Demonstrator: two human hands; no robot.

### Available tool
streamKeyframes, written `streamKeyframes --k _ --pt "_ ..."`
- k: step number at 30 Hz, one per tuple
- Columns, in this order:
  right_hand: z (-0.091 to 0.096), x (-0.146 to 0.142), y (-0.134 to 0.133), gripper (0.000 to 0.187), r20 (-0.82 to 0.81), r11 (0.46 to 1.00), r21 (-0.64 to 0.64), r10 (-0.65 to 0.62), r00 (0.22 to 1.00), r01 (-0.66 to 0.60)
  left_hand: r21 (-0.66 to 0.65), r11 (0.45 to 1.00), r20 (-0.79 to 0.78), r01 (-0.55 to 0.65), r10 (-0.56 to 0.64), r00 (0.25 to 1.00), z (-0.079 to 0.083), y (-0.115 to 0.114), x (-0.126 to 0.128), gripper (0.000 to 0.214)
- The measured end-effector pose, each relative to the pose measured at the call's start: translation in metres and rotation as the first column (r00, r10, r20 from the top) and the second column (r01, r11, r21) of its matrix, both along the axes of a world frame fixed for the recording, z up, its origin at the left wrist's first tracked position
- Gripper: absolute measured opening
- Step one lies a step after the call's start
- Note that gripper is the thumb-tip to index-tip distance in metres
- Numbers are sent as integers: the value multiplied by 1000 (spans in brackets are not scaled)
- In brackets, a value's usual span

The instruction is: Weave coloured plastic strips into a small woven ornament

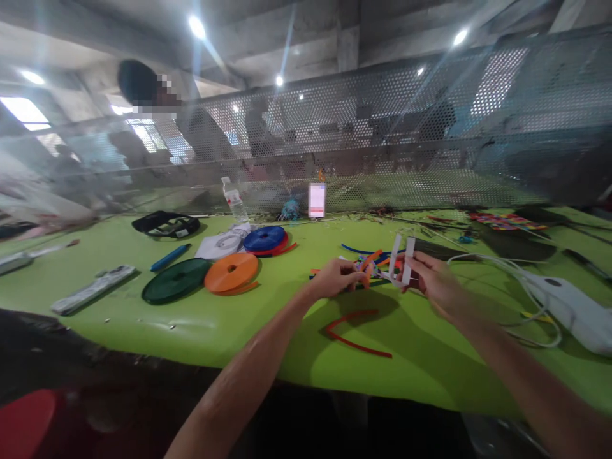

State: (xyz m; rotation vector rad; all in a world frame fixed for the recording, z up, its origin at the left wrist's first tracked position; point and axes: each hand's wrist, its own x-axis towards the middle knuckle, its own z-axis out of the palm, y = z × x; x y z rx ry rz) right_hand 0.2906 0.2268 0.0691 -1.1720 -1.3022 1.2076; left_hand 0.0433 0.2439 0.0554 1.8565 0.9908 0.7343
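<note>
My left hand (336, 278) is closed on a small woven piece of coloured plastic strips (367, 264), with orange, blue and green ends sticking out. A white strip (408, 261), bent so that two lengths stand up, is pinched in the fingers of my right hand (428, 278), just right of the weave. Below both hands a folded red strip (354, 316) lies on the green tabletop (268, 338). Behind the weave a blue strip (358, 248) rests on the table. My fingers hide part of the woven piece.
Left of my hands lie orange (232, 273), dark green (176, 280) and blue (266, 239) strip rolls. A power strip (93, 290), blue pen (170, 257) and bottle (234, 201) are farther off. A white corded device (568, 309) lies right. A perforated metal screen (382, 127) borders the back.
</note>
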Motion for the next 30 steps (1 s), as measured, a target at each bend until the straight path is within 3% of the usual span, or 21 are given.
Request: streamKeyframes --k 8,15,21,26,30 --pt "-6 2 2 26 61 1000 -1 -11 998 11 52 994 -185 101 -90 979 1 -3 -6 43" --pt "-6 -1 3 35 138 999 15 30 990 -33 178 984 -270 -13 62 961 -2 5 -10 43" --pt "-9 -1 5 37 207 996 28 80 975 -88 354 923 -192 -151 230 954 7 -6 -8 35" --pt "-10 1 7 30 214 1000 20 13 977 -18 413 911 -276 11 114 954 8 -18 2 32" --pt "-6 13 13 22 170 986 69 -162 972 152 409 905 -331 116 28 943 0 -18 13 40"
